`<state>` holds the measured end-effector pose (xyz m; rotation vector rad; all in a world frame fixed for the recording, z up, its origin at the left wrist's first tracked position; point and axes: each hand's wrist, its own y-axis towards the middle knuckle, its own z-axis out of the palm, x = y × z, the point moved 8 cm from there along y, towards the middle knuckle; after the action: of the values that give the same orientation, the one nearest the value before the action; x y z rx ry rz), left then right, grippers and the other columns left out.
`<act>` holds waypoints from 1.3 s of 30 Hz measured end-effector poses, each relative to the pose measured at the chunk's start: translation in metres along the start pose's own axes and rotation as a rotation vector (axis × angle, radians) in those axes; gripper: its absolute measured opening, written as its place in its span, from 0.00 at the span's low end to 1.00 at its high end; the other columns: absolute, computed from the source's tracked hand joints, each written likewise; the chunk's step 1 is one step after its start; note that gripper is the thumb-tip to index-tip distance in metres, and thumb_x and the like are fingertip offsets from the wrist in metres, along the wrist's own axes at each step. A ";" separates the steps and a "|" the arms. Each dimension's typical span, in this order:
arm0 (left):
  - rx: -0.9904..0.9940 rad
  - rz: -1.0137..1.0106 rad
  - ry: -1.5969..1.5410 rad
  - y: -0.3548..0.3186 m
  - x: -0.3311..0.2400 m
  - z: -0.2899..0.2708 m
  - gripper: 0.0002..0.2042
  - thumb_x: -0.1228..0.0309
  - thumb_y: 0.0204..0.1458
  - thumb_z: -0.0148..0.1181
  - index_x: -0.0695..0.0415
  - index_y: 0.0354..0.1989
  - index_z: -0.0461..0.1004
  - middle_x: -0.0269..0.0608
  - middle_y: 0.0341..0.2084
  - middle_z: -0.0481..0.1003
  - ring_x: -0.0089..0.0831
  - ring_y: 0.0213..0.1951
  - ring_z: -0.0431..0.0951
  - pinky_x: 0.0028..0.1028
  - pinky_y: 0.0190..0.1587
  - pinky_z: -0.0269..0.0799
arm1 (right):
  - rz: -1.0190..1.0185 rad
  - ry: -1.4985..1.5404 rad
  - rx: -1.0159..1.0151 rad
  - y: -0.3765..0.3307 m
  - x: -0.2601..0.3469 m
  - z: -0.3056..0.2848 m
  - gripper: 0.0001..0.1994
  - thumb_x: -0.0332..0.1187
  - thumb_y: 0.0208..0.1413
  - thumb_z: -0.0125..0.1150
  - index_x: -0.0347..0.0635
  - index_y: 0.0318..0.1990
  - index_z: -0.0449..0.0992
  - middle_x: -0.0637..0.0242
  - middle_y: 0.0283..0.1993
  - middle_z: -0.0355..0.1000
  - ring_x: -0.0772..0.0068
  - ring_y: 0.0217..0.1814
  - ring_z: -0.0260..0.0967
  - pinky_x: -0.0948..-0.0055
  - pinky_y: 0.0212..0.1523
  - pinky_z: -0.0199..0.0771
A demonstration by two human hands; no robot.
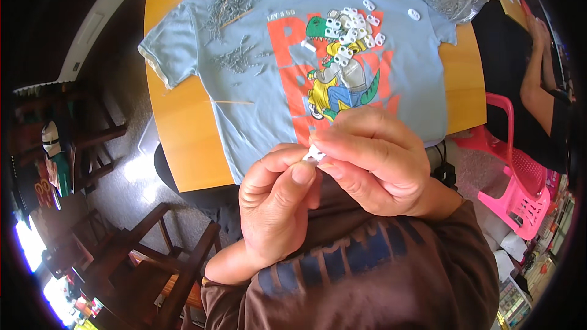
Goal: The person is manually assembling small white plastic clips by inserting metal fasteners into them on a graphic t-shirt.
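Wooden table (183,140) had a blue dinosaur T-shirt (244,95) on it | left hand (278,208) and right hand (373,165) both pinched one small white plastic piece (313,154) | it might have slipped and dropped, being so tiny | loose metal pins (229,6) might have rolled off.

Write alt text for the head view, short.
Both hands, left hand and right hand, pinch a small white plastic piece together above a light-blue T-shirt spread on a wooden table. More white pieces and thin metal pins lie on it.
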<state>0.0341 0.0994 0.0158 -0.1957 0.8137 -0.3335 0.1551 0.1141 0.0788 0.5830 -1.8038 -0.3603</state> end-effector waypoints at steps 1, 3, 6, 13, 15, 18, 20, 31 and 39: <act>0.011 -0.029 -0.035 0.000 -0.001 0.004 0.07 0.76 0.54 0.53 0.63 0.40 0.73 0.38 0.31 0.73 0.19 0.23 0.67 0.18 0.26 0.63 | -0.003 -0.005 -0.010 0.002 0.001 -0.002 0.14 0.20 0.48 0.59 0.32 0.45 0.73 0.59 0.39 0.70 0.68 0.34 0.69 0.74 0.33 0.70; 0.030 -0.054 -0.064 0.002 -0.004 0.011 0.07 0.77 0.54 0.53 0.63 0.40 0.72 0.39 0.30 0.74 0.20 0.22 0.68 0.18 0.25 0.64 | -0.032 -0.022 -0.031 0.007 0.006 -0.004 0.14 0.21 0.49 0.59 0.32 0.46 0.72 0.58 0.39 0.70 0.68 0.35 0.69 0.73 0.33 0.70; 0.030 -0.016 -0.004 0.005 -0.013 0.014 0.06 0.77 0.54 0.53 0.64 0.39 0.70 0.41 0.29 0.75 0.23 0.20 0.71 0.19 0.23 0.67 | -0.080 -0.029 -0.043 0.016 0.012 -0.007 0.15 0.24 0.50 0.59 0.31 0.47 0.71 0.58 0.40 0.70 0.66 0.35 0.69 0.72 0.33 0.70; 0.082 0.118 0.150 0.013 -0.042 0.029 0.08 0.78 0.54 0.52 0.63 0.42 0.64 0.45 0.31 0.75 0.26 0.25 0.75 0.22 0.28 0.73 | -0.049 0.073 0.050 0.036 0.011 -0.009 0.20 0.27 0.50 0.59 0.30 0.51 0.68 0.56 0.43 0.68 0.66 0.37 0.68 0.73 0.35 0.69; 0.100 0.144 0.154 0.016 -0.048 0.034 0.09 0.78 0.55 0.52 0.63 0.43 0.64 0.46 0.32 0.75 0.27 0.27 0.76 0.22 0.29 0.74 | -0.048 0.103 0.055 0.041 0.010 -0.010 0.20 0.28 0.51 0.59 0.30 0.52 0.68 0.56 0.43 0.67 0.67 0.37 0.68 0.73 0.36 0.69; 0.094 0.103 0.121 0.020 -0.052 0.037 0.11 0.78 0.55 0.51 0.64 0.46 0.63 0.49 0.36 0.74 0.29 0.30 0.77 0.23 0.30 0.75 | -0.035 0.159 0.072 0.045 0.008 -0.009 0.20 0.29 0.52 0.58 0.30 0.53 0.67 0.58 0.43 0.67 0.68 0.37 0.67 0.74 0.36 0.69; 0.154 0.094 0.117 0.021 -0.051 0.038 0.15 0.79 0.55 0.50 0.65 0.51 0.62 0.52 0.41 0.73 0.31 0.32 0.77 0.25 0.31 0.76 | -0.021 0.184 0.079 0.047 0.006 -0.009 0.20 0.30 0.53 0.58 0.31 0.53 0.67 0.58 0.43 0.66 0.68 0.37 0.67 0.74 0.36 0.68; 0.146 0.180 0.179 0.024 -0.050 0.044 0.14 0.76 0.53 0.53 0.62 0.49 0.65 0.49 0.35 0.74 0.29 0.25 0.75 0.23 0.28 0.73 | -0.058 0.194 0.066 0.051 0.003 -0.011 0.18 0.34 0.58 0.52 0.31 0.51 0.68 0.58 0.42 0.66 0.67 0.37 0.66 0.73 0.38 0.67; 0.009 0.248 0.319 0.024 -0.050 0.035 0.12 0.71 0.53 0.56 0.59 0.45 0.67 0.43 0.25 0.75 0.24 0.18 0.73 0.20 0.24 0.70 | -0.092 0.186 0.018 0.050 0.000 -0.010 0.16 0.34 0.58 0.50 0.30 0.48 0.70 0.58 0.39 0.66 0.66 0.35 0.66 0.72 0.35 0.67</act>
<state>0.0335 0.1411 0.0658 -0.0309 1.1389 -0.1345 0.1548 0.1562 0.1077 0.6913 -1.6074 -0.3408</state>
